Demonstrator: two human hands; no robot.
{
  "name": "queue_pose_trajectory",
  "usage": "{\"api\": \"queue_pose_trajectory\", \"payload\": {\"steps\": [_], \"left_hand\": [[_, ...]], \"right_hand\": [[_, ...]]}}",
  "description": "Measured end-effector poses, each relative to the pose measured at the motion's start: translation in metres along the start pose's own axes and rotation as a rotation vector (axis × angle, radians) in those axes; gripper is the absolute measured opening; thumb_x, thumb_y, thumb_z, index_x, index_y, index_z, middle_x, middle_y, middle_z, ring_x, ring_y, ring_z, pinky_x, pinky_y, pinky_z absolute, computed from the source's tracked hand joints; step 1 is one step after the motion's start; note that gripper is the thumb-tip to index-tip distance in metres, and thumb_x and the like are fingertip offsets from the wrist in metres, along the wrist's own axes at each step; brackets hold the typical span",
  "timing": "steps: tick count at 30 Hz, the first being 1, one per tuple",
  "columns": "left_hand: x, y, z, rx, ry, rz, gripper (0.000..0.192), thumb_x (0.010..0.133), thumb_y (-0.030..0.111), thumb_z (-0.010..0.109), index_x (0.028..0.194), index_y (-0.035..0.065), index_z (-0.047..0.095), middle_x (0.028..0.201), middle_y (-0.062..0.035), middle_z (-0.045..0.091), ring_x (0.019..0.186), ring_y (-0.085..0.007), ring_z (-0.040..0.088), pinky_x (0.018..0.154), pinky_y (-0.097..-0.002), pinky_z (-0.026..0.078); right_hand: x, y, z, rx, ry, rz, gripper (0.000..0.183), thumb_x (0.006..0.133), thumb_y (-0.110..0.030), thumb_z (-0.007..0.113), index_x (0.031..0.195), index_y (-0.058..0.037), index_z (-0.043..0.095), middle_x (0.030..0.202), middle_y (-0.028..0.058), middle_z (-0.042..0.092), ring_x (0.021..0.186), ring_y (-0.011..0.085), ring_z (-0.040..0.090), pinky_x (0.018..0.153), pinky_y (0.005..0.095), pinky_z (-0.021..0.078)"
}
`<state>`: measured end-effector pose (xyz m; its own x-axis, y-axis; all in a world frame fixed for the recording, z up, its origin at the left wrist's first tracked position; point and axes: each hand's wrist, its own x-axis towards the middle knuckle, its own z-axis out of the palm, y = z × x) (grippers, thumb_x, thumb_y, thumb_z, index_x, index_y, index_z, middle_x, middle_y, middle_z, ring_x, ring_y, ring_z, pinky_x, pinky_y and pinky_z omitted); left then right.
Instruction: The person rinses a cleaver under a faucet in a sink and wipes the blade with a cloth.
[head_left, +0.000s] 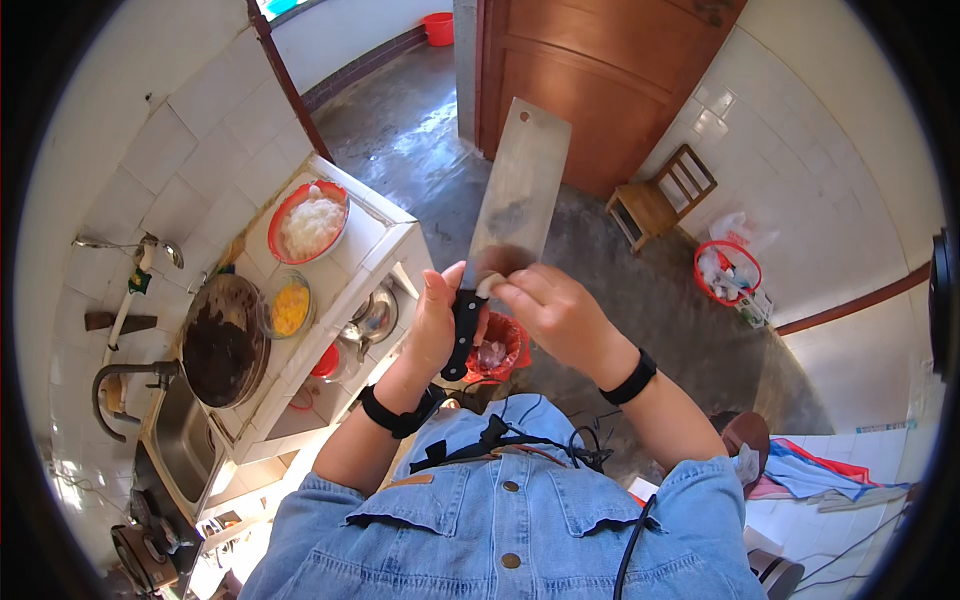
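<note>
My left hand (433, 319) grips the black riveted handle of a kitchen cleaver (523, 184), whose wide steel blade points away from me over the floor. My right hand (551, 319) pinches a small pale piece of food (490, 283), perhaps a garlic clove, at the heel of the blade. A dark reflection shows on the steel beside those fingers. Beneath both hands stands a red-lined waste bin (501, 352) with crumpled plastic inside.
On the tiled counter (367, 206) at left are a bowl of rice (311, 223), a glass bowl of yellow food (290, 307) and a round dark board (225, 341), near a sink (184, 435). At right are a wooden chair (660, 202) and a red basket (726, 274).
</note>
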<state>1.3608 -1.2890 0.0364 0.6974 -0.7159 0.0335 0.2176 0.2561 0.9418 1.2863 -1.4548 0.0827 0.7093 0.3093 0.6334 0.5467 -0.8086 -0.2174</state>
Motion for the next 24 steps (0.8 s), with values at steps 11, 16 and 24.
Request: {"api": "queue_pose_trajectory", "payload": {"steps": [11, 16, 24], "left_hand": [[-0.003, 0.012, 0.002, 0.104, 0.01, 0.003, 0.09, 0.076, 0.08, 0.019, 0.105, 0.0012, 0.052, 0.065, -0.0041, 0.053, 0.045, -0.0098, 0.05, 0.043, -0.0198, 0.04], [-0.004, -0.002, 0.003, 0.137, 0.003, -0.004, 0.089, 0.077, 0.079, 0.02, 0.105, 0.0008, 0.052, 0.065, -0.0036, 0.052, 0.047, -0.0094, 0.049, 0.043, -0.0197, 0.039], [-0.008, -0.005, 0.011, 0.154, -0.017, -0.015, 0.089, 0.078, 0.078, 0.02, 0.106, 0.0002, 0.052, 0.063, -0.0033, 0.052, 0.048, -0.0092, 0.049, 0.044, -0.0199, 0.038]], "right_hand": [[-0.017, 0.008, -0.025, 0.139, 0.174, 0.227, 0.017, 0.073, 0.007, 0.06, 0.086, -0.0019, 0.063, 0.077, 0.0092, 0.056, 0.061, 0.0201, 0.054, 0.056, 0.0292, 0.045], [0.011, -0.004, -0.039, 0.341, 0.131, 0.455, 0.016, 0.073, 0.004, 0.061, 0.088, -0.0026, 0.061, 0.079, 0.0113, 0.058, 0.063, 0.0268, 0.057, 0.057, 0.0323, 0.0467], [0.016, -0.014, -0.015, -0.082, 0.252, 0.316, 0.024, 0.074, -0.003, 0.064, 0.098, -0.0015, 0.062, 0.09, 0.01, 0.056, 0.08, 0.0274, 0.06, 0.07, 0.0343, 0.0504]]}}
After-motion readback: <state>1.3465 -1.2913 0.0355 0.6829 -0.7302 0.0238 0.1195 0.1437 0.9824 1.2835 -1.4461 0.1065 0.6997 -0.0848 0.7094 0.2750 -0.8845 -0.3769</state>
